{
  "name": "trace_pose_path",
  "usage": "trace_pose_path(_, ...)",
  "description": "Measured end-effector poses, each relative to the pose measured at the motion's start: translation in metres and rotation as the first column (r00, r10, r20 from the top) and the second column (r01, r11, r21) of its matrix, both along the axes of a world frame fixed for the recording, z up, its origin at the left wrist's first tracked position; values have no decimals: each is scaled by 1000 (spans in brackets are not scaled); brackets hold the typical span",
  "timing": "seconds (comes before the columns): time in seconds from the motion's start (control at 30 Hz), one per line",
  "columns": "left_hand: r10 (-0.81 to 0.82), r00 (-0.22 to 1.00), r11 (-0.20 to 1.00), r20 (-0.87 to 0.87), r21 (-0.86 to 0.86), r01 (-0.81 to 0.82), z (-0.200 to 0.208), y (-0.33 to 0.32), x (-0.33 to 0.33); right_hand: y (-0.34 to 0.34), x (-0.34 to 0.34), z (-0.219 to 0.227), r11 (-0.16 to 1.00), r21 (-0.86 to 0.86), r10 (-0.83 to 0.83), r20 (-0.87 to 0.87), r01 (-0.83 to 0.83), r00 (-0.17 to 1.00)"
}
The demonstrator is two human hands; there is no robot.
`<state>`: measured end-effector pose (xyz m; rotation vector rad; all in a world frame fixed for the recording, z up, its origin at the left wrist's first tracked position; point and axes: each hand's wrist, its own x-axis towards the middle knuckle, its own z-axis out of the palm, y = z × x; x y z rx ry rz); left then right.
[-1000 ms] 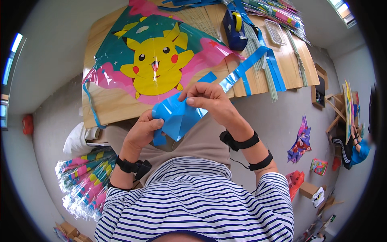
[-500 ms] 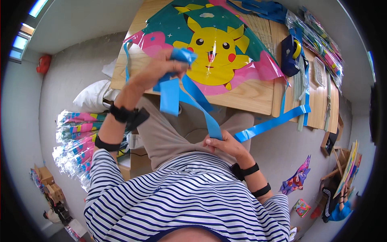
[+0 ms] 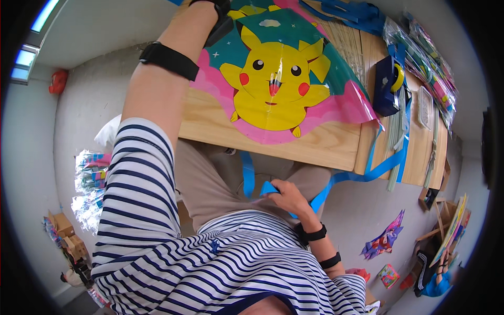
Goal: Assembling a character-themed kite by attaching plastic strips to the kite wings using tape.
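My right hand (image 3: 290, 198) is closed on a blue plastic ribbon (image 3: 249, 173) above my lap. From that hand the ribbon (image 3: 362, 176) runs right and up to the table's right side. My left arm (image 3: 176, 50) reaches forward over the table's left part; its hand lies past the upper edge of the view. A kite sheet (image 3: 273, 100), printed with a yellow cartoon animal on green and pink, lies flat on the wooden table (image 3: 315, 149). My left forearm covers its left side. A blue tail hangs from the kite's right corner.
On the table's right side stand a dark blue tape dispenser (image 3: 387, 86), a clear plastic box (image 3: 424, 107) and bundles of thin rods (image 3: 395, 126). Packed kites (image 3: 428, 68) lie behind them. More wrapped packages (image 3: 92, 184) are piled left of me. A purple kite (image 3: 385, 236) lies on the floor.
My left hand has swung forward and up, out of view, from above the table's near edge. The ribbon that stretched between both hands now hangs from my right hand, which has shifted little.
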<state>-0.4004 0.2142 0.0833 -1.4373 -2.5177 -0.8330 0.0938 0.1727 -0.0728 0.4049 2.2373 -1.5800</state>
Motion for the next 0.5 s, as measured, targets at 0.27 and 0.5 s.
trace_pose_path(0.27,-98,972,995,214,48,90,-60,-29,56,16,-24,14,950,-178,-250,58,257,966)
trace_pose_path(0.5,-129,36,885,991,99,456,-100,-196,239,17,-47,44,858,-310,-444,-48,409,895)
